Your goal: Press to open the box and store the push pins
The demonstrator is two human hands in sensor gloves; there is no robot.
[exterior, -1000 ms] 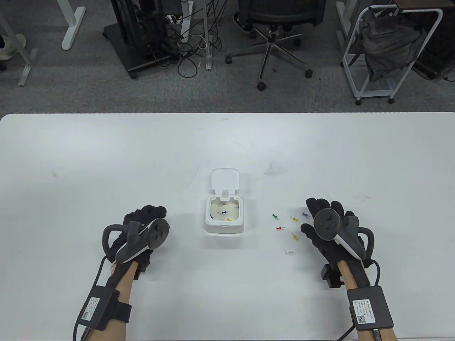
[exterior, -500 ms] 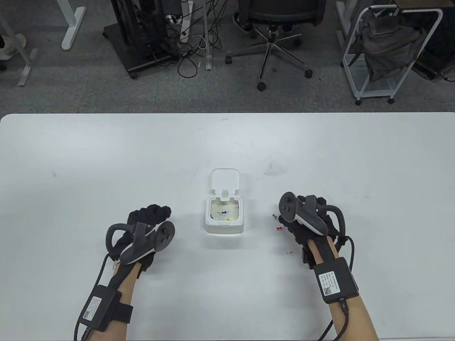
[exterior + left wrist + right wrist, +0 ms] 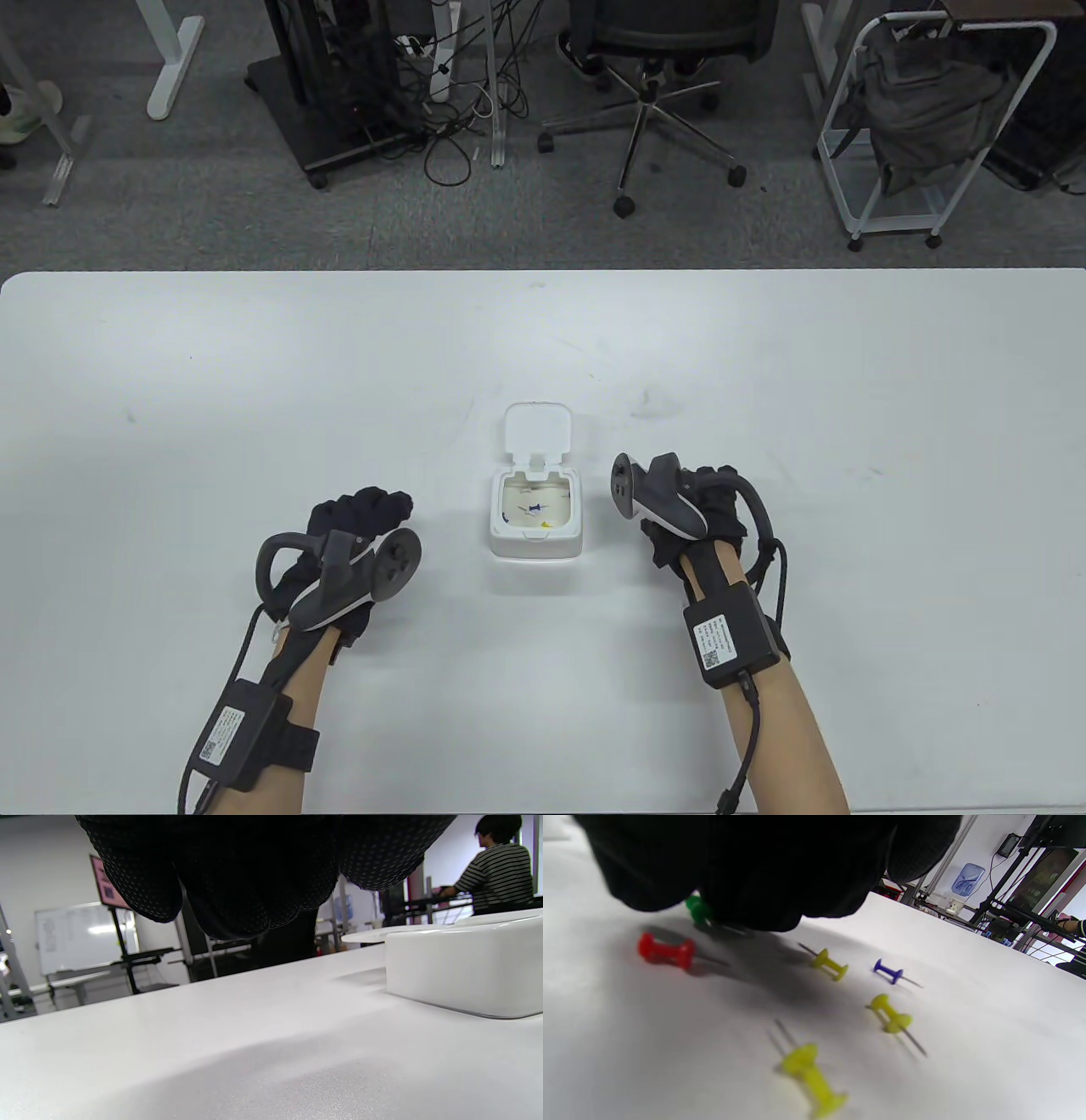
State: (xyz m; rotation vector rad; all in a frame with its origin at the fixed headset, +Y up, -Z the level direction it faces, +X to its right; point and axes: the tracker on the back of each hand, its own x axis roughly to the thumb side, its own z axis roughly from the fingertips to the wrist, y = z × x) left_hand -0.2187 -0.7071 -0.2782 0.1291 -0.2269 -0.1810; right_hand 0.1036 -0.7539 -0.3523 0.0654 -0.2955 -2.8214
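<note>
The white box (image 3: pixel 536 543) stands mid-table with its lid (image 3: pixel 537 431) flipped back. A blue pin (image 3: pixel 534 509) and a yellow pin (image 3: pixel 545 525) lie inside. My left hand (image 3: pixel 373 507) rests left of the box, fingers loosely curled and holding nothing; the left wrist view shows the box wall (image 3: pixel 462 971) close by. My right hand (image 3: pixel 670 528) hovers right of the box and hides the loose pins in the table view. In the right wrist view its bunched fingertips (image 3: pixel 746 899) pinch the green pin (image 3: pixel 696 908). Red (image 3: pixel 666 952), blue (image 3: pixel 888 971) and yellow (image 3: pixel 831 965) pins lie around it.
Two more yellow pins (image 3: pixel 891 1018) (image 3: pixel 810 1077) lie nearer my wrist. Beyond the table's far edge stand an office chair (image 3: pixel 653 76), a white cart (image 3: pixel 933 127) and cables. A person in a striped shirt (image 3: pixel 496 874) stands in the background.
My right hand swung left from the far side of the loose pins, turned over them and came down on the green pin. The left hand crept slightly toward the box.
</note>
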